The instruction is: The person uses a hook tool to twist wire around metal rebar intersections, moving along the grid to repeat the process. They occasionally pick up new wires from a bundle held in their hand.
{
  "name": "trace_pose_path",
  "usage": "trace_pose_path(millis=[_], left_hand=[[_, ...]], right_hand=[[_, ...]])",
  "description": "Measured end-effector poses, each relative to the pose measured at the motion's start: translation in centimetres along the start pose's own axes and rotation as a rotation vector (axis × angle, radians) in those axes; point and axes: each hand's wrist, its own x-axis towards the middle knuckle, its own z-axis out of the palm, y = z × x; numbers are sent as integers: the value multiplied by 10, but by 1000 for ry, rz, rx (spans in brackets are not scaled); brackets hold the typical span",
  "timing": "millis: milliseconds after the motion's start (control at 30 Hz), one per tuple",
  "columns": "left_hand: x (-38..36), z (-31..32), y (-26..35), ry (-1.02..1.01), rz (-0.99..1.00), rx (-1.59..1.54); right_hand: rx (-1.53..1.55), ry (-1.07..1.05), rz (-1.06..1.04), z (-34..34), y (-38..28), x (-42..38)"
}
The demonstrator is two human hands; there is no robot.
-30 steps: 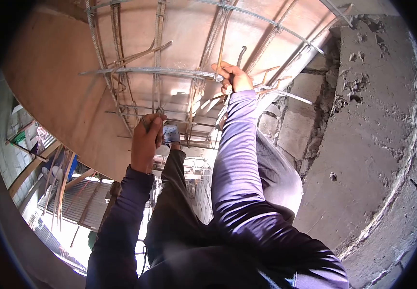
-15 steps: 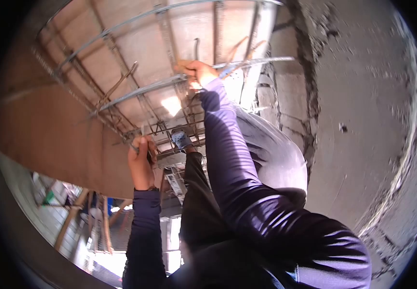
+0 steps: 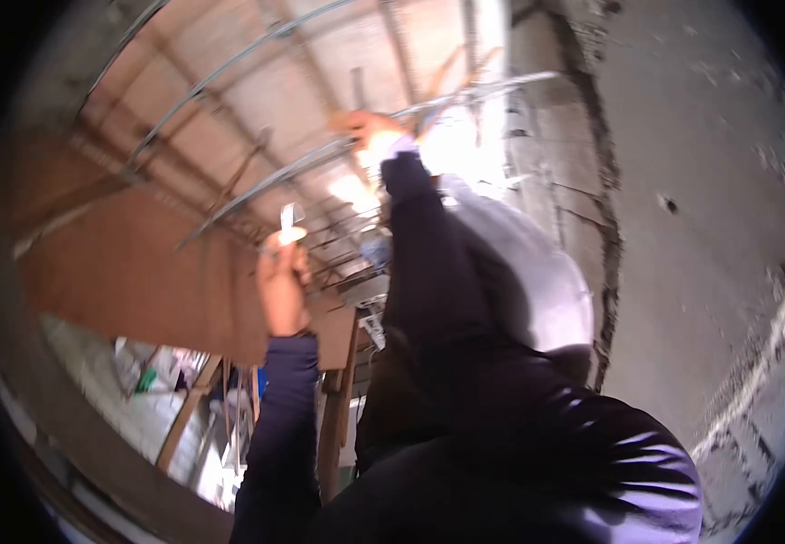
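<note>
My left hand point(image 3: 283, 286) is raised left of centre, its fingers closed around a small shiny metal piece point(image 3: 290, 218) that sticks up from the fingertips. My right hand point(image 3: 376, 136) is higher up, blurred and brightly lit, with its fingers closed at a long steel bar point(image 3: 302, 165). The bar runs diagonally from lower left to upper right, past the fingers. Behind the hands lies a grid of thinner bars over reddish-brown panels point(image 3: 229, 82).
A rough concrete wall point(image 3: 701, 181) fills the right side. Pale grey fabric point(image 3: 546, 272) bulges beside my right sleeve. A brown board point(image 3: 138, 263) spans the left, with wooden posts point(image 3: 188, 412) below. A blurred blue item point(image 3: 375, 252) is near the centre.
My left hand has moved up and slightly right, and the metal piece now catches the light. My right hand stays at the bar. The view has shifted, and the blue item is less visible.
</note>
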Motion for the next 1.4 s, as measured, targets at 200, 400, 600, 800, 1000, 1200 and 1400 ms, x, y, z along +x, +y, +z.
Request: trace_pose_path(millis=[200, 400, 600, 800, 1000, 1200, 1400], left_hand=[[-22, 2, -35, 18, -134, -27], [-46, 6, -56, -182, -287, -39], [-59, -3, -65, -232, -232, -28], [-62, -15, -63, -113, -291, -123], [-59, -36, -90, -59, -242, -84], [-52, -42, -91, -7, -264, -118], [-19, -33, -75, 21, -292, -114]], right_hand=[[403, -85, 192, -4, -36, -17], [774, 133, 441, 15, -98, -37], [719, 90, 445, 18, -103, -37], [683, 81, 424, 17, -99, -38], [740, 47, 233, 9, -56, -41], [407, 127, -91, 12, -10, -25], [175, 161, -26, 14, -33, -27]])
